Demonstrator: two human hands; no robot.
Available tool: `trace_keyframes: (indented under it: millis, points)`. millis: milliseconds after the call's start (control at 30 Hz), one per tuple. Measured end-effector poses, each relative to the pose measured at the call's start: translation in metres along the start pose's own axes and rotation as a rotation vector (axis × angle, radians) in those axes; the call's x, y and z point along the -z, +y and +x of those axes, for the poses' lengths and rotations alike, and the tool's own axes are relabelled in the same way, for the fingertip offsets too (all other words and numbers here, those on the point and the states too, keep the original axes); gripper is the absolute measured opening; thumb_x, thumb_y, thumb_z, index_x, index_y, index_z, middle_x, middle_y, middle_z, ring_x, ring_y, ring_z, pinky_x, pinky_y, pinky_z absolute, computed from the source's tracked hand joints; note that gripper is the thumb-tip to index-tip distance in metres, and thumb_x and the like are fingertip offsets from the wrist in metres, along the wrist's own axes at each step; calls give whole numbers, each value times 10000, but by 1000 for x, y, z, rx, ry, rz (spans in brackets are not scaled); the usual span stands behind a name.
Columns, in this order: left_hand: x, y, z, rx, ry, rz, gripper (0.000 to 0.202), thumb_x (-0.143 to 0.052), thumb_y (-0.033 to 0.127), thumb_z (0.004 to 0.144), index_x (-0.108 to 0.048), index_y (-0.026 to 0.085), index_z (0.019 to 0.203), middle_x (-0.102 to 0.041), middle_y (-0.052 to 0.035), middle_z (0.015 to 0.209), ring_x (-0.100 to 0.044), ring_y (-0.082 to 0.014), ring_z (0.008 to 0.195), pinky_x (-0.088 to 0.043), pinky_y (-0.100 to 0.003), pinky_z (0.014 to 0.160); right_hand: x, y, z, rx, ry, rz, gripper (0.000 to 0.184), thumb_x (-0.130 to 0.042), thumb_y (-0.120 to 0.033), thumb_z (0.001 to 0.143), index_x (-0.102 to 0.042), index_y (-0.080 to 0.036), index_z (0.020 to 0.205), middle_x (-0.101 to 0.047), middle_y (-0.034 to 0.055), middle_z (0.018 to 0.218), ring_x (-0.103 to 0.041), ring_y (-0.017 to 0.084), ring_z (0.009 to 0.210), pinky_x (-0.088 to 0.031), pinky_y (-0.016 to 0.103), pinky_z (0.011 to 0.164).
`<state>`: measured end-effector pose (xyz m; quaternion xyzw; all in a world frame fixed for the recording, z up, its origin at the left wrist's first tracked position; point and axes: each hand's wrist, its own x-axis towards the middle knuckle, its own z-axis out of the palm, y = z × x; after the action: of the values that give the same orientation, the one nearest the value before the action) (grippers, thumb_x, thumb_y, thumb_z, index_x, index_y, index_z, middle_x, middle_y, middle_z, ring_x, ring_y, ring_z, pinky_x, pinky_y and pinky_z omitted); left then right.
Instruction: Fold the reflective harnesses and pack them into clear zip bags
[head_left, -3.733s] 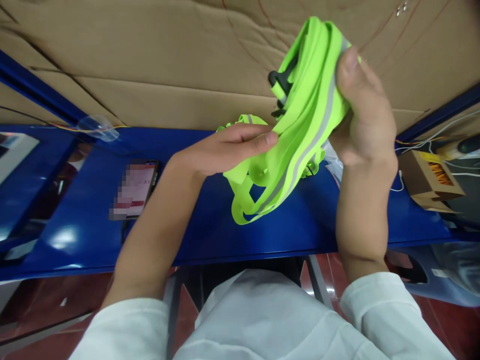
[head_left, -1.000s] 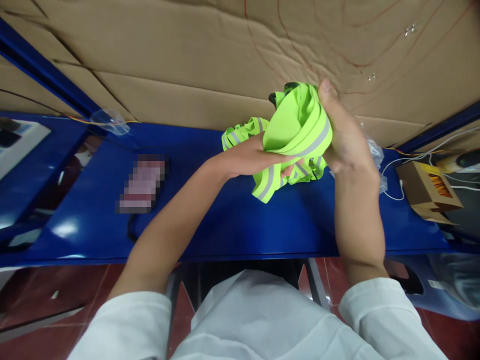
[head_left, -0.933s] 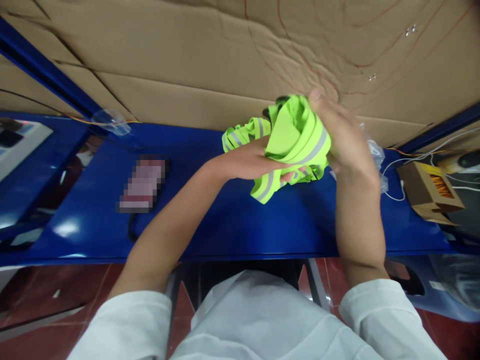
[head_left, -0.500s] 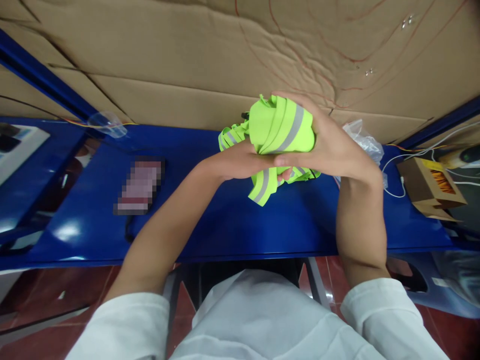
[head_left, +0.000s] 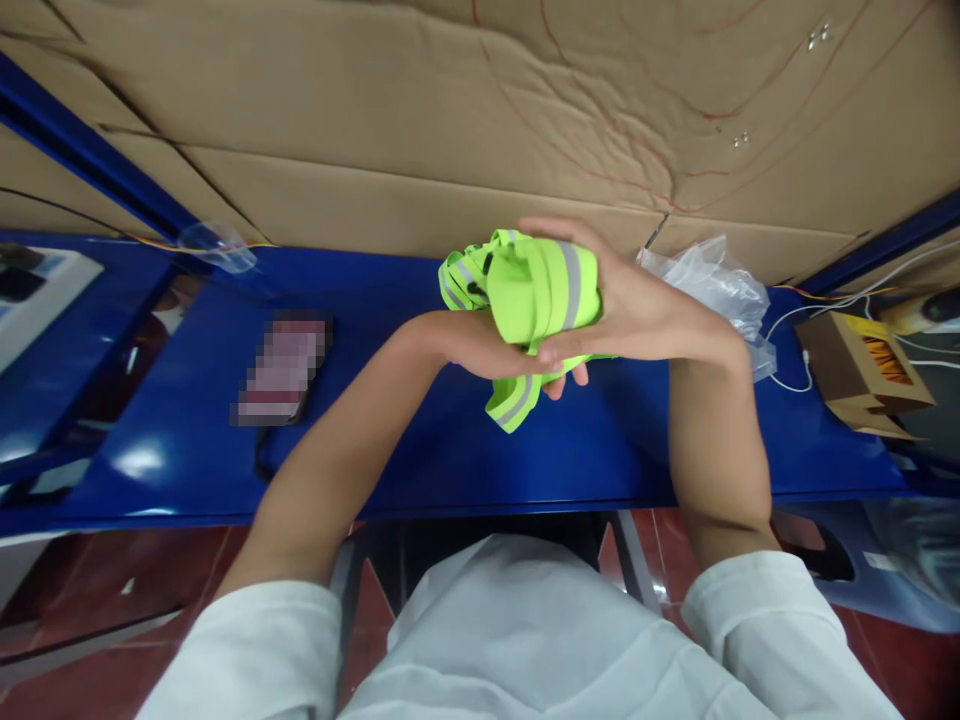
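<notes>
A neon-green reflective strap vest (head_left: 541, 290) with grey stripes is bunched into a tight bundle above the blue table (head_left: 450, 450). My right hand (head_left: 637, 305) wraps round the bundle from the right, fingers curled over its top and thumb underneath. Under the bundle lies my left hand (head_left: 487, 350), palm up, its fingers closed against the fabric. A loose striped end (head_left: 514, 405) hangs down below both hands. A second clump of the same green strapping (head_left: 461, 280) shows just behind on the left.
A phone (head_left: 281, 368) lies on the table to the left. Crumpled clear plastic bags (head_left: 712, 290) sit right of the hands. A small open cardboard box (head_left: 862, 370) and white cables stand far right. Brown cardboard sheets (head_left: 375, 120) form the back wall.
The long, loose vest held up high has been gathered into a compact bundle and lowered toward the table. My right hand has rolled over the top of it.
</notes>
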<state>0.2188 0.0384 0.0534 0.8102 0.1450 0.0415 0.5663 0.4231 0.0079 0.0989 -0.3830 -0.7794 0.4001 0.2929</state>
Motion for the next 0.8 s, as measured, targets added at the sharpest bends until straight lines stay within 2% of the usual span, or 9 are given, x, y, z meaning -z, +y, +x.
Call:
trace_keyframes:
  millis: [100, 167, 267, 333, 367, 467, 567, 667, 800]
  points:
    - [3, 3, -3, 20, -86, -9, 358, -657, 406, 987, -704, 186, 1264, -789, -90, 1054, -754, -221, 1001, -582, -228, 806, -3, 3, 2, 58, -76, -137, 989, -955, -549, 673, -539, -247, 1518, -635, 73, 1476, -622, 343, 1346, -568, 475, 1124]
    - [5, 9, -7, 32, -83, -3, 355, -678, 408, 967, -709, 207, 1258, -792, -71, 1035, -754, -213, 976, -579, -227, 795, -5, 3, 2, 71, -69, -178, 981, -959, -534, 669, -546, -247, 1511, -684, 64, 1407, -678, 339, 1252, -596, 471, 1069]
    - [9, 14, -12, 30, -14, -42, 247, -728, 384, 932, -773, 201, 1090, -795, -64, 950, -765, -209, 914, -584, -238, 801, -7, -1, 0, 18, -37, -144, 690, -897, -528, 769, -666, -250, 1356, -787, 16, 1051, -766, 279, 948, -651, 438, 914]
    - [10, 15, -14, -13, 99, -86, 194, -754, 367, 915, -794, 185, 968, -799, -74, 921, -771, -216, 901, -594, -258, 834, -9, -4, -1, -29, 32, -28, 451, -810, -562, 861, -736, -247, 1176, -766, -1, 857, -760, 243, 792, -670, 407, 791]
    - [11, 14, -14, -41, 174, -106, 187, -761, 365, 911, -797, 183, 938, -800, -76, 917, -774, -217, 897, -599, -265, 847, -9, -6, -2, -39, 84, 47, 400, -782, -578, 884, -747, -247, 1105, -756, 1, 824, -757, 239, 774, -673, 394, 746]
    - [11, 13, -15, -60, 352, -159, 192, -788, 358, 889, -797, 187, 976, -803, -73, 950, -781, -222, 912, -611, -271, 843, -10, -6, -1, -37, 230, 221, 376, -809, -581, 864, -736, -247, 1020, -762, 17, 868, -769, 249, 840, -679, 372, 711]
    - [10, 14, -14, -26, 302, -205, 223, -816, 317, 852, -806, 184, 1029, -812, -83, 984, -788, -240, 933, -619, -278, 824, -10, 0, 3, -45, 321, 284, 377, -858, -550, 833, -708, -268, 1034, -769, 3, 968, -770, 226, 914, -678, 338, 775]
    - [10, 10, -10, 0, 255, -238, 202, -825, 297, 829, -824, 176, 991, -814, -86, 951, -794, -249, 891, -619, -289, 789, -9, 6, 9, -31, 425, 281, 385, -890, -506, 808, -680, -284, 1042, -765, -18, 1051, -759, 210, 1003, -656, 302, 850]
    - [11, -4, -3, -43, 392, -210, 199, -808, 351, 847, -817, 177, 943, -795, -62, 876, -775, -228, 835, -605, -287, 775, -12, 6, 15, -13, 455, 402, 388, -883, -496, 799, -677, -297, 1061, -776, -13, 1114, -751, 235, 1091, -649, 318, 923]
